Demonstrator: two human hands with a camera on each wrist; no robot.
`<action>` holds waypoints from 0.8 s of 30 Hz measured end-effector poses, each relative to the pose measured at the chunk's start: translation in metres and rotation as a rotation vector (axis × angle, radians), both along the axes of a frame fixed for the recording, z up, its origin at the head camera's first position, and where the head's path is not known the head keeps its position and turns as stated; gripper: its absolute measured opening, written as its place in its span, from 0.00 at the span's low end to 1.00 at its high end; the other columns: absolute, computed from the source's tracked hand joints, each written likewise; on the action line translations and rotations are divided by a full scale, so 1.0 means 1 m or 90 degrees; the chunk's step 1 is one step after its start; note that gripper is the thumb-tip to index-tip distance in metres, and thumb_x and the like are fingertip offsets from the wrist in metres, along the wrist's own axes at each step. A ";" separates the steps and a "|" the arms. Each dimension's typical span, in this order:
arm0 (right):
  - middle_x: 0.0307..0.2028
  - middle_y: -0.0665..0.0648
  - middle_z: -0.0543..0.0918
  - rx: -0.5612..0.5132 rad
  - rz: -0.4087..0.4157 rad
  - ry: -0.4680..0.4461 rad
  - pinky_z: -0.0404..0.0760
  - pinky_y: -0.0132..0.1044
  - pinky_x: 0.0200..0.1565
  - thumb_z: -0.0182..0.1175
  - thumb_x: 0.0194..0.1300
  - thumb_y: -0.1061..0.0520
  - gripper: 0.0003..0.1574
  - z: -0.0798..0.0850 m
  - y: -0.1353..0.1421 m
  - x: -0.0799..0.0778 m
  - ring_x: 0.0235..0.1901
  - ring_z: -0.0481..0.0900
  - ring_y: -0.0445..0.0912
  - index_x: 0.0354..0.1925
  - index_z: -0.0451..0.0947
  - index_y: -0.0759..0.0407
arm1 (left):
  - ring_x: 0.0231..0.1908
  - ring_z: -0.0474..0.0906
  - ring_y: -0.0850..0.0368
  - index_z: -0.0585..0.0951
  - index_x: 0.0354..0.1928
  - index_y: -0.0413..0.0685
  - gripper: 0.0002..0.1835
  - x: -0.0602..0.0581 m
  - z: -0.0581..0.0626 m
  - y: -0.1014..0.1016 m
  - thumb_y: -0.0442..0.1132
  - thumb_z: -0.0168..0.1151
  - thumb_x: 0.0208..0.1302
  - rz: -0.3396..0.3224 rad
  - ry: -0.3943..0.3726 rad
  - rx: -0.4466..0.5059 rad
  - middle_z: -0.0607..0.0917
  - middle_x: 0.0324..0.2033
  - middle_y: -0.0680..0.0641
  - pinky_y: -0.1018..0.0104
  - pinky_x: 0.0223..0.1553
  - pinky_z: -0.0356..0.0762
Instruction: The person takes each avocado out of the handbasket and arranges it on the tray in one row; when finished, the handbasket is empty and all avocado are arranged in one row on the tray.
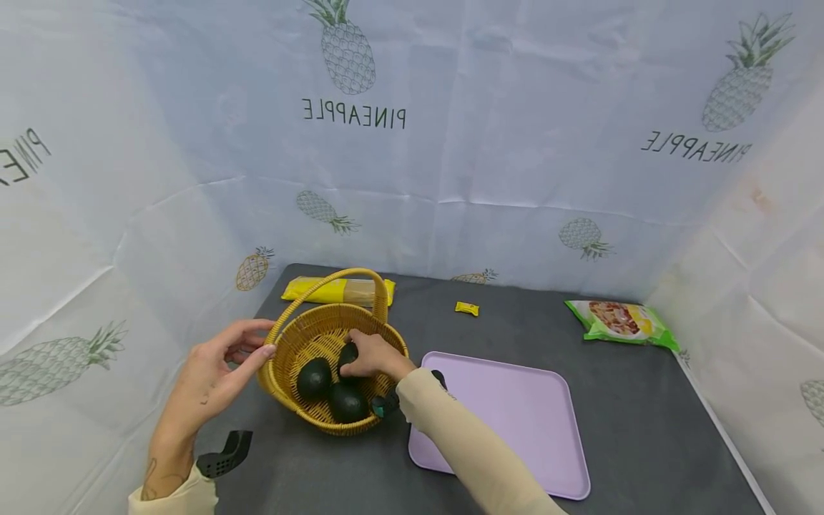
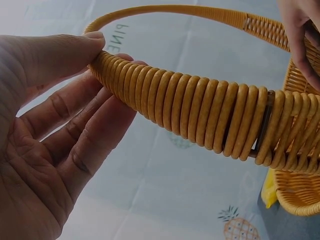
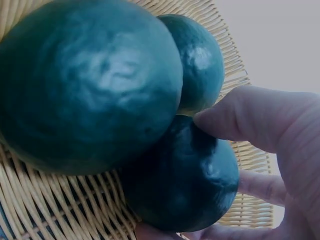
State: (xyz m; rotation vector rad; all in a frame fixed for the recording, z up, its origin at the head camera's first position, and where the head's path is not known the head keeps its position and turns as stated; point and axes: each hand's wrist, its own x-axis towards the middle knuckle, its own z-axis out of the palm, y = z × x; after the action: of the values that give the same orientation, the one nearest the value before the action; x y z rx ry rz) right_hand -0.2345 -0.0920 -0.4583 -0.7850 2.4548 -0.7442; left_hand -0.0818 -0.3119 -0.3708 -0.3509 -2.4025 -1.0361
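Note:
A yellow wicker basket (image 1: 386,330) with an arched handle (image 2: 175,100) stands on the dark table, left of centre. My left hand (image 1: 222,368) pinches the handle near its left base, thumb on one side and fingers on the other. Inside the basket lie three dark green avocados. My right hand (image 1: 376,355) reaches over the right rim and grips the far avocado (image 3: 182,180), thumb on top and fingers around its side. Beside it, the left avocado (image 1: 314,379) and the near avocado (image 1: 348,403) rest on the woven bottom.
Right of the basket lies a lilac tray (image 1: 515,408), partly under the right forearm. A yellow pack of noodles (image 1: 335,290) lies behind the basket. Farther back are a small yellow packet (image 1: 466,308) and a green snack bag (image 1: 621,323). Pineapple-print curtains (image 1: 502,143) enclose the table.

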 end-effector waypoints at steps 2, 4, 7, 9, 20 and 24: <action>0.53 0.56 0.82 -0.001 -0.004 -0.003 0.81 0.40 0.47 0.69 0.64 0.46 0.39 0.000 0.001 0.000 0.44 0.80 0.45 0.69 0.68 0.50 | 0.30 0.81 0.67 0.82 0.58 0.54 0.24 -0.001 0.000 0.000 0.27 0.70 0.61 -0.001 0.003 -0.003 0.88 0.34 0.52 0.79 0.33 0.75; 0.53 0.56 0.82 -0.002 -0.005 -0.002 0.80 0.40 0.47 0.69 0.64 0.46 0.39 -0.001 0.001 0.000 0.44 0.80 0.45 0.69 0.69 0.50 | 0.30 0.81 0.67 0.82 0.58 0.55 0.24 -0.001 0.000 0.000 0.27 0.70 0.61 -0.003 0.003 -0.002 0.89 0.34 0.53 0.79 0.32 0.75; 0.53 0.56 0.81 -0.006 -0.006 0.003 0.80 0.40 0.47 0.69 0.63 0.46 0.38 -0.002 0.003 -0.001 0.45 0.80 0.45 0.68 0.69 0.51 | 0.29 0.81 0.66 0.82 0.58 0.55 0.24 -0.001 -0.001 0.000 0.27 0.70 0.62 -0.003 0.001 -0.002 0.89 0.34 0.54 0.78 0.32 0.75; 0.54 0.56 0.81 -0.010 -0.004 0.010 0.80 0.40 0.47 0.69 0.63 0.46 0.38 -0.001 0.004 -0.001 0.45 0.79 0.45 0.68 0.70 0.51 | 0.29 0.81 0.66 0.82 0.58 0.55 0.24 -0.001 -0.001 0.000 0.27 0.70 0.62 -0.004 -0.001 -0.001 0.89 0.34 0.55 0.78 0.31 0.75; 0.53 0.56 0.82 -0.041 -0.001 0.048 0.79 0.36 0.42 0.68 0.63 0.46 0.38 0.006 0.013 -0.003 0.38 0.78 0.44 0.68 0.69 0.50 | 0.29 0.82 0.64 0.82 0.58 0.55 0.23 -0.001 0.001 0.001 0.27 0.70 0.62 -0.003 -0.006 0.003 0.88 0.34 0.57 0.78 0.32 0.75; 0.56 0.56 0.82 -0.059 -0.012 0.054 0.79 0.37 0.43 0.68 0.62 0.46 0.38 0.007 0.018 -0.002 0.41 0.80 0.44 0.68 0.70 0.48 | 0.29 0.82 0.63 0.82 0.58 0.55 0.23 -0.001 0.001 0.000 0.27 0.69 0.62 -0.004 -0.005 0.002 0.88 0.34 0.59 0.78 0.31 0.75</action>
State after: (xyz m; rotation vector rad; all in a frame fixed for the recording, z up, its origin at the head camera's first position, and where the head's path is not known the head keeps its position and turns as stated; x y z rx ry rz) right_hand -0.2363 -0.0740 -0.4511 -0.8452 2.5204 -0.8532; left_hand -0.0827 -0.3115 -0.3698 -0.3545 -2.4074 -1.0451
